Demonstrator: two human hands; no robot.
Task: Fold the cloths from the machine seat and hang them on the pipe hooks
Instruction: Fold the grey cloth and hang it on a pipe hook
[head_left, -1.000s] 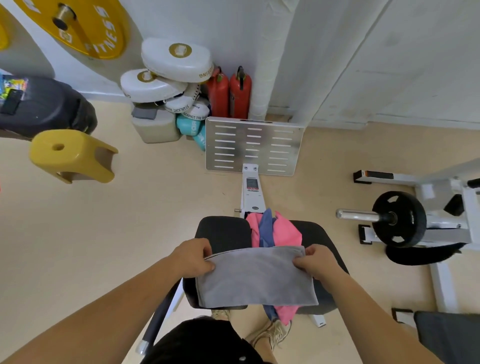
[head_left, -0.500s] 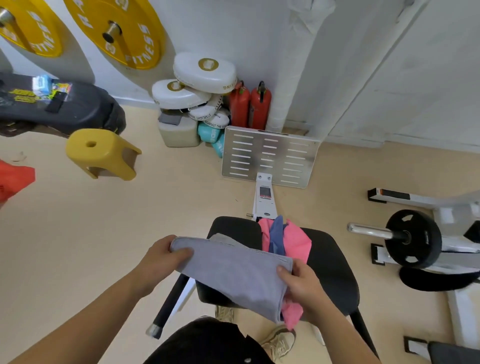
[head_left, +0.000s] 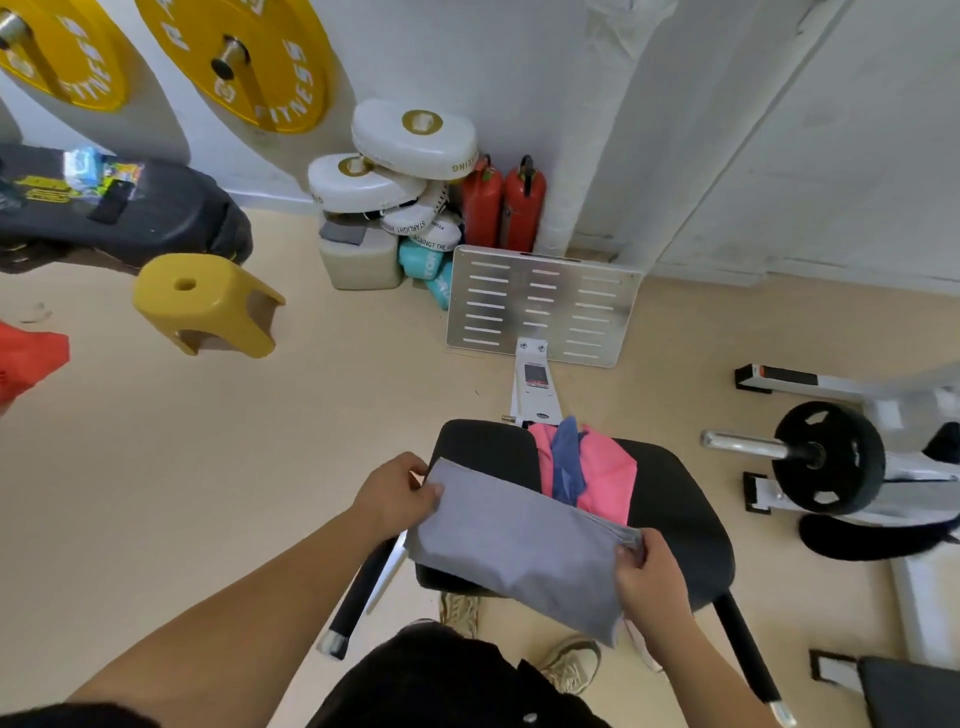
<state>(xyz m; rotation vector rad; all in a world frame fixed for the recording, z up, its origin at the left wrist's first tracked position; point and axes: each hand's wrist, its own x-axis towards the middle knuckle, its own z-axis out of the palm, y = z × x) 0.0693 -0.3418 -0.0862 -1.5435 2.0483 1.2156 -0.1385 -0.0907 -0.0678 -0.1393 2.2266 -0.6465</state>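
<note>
A folded grey cloth is stretched between both hands above the front of the black machine seat. My left hand pinches its upper left corner. My right hand grips its right end, lower down, so the cloth slants down to the right. On the seat behind it lie a pink cloth and a blue cloth, bunched together. A white wrapped pipe rises along the back wall; no hooks show in the frame.
A perforated metal footplate stands ahead of the seat. White pads and two red extinguishers sit against the wall. A yellow stool is at left, a barbell with a black plate at right. My shoes are under the seat.
The grey cloth has tilted from level to slanting: my left hand rose and moved left, my right hand dropped toward me. The view has shifted, showing more of the wall and yellow plates.
</note>
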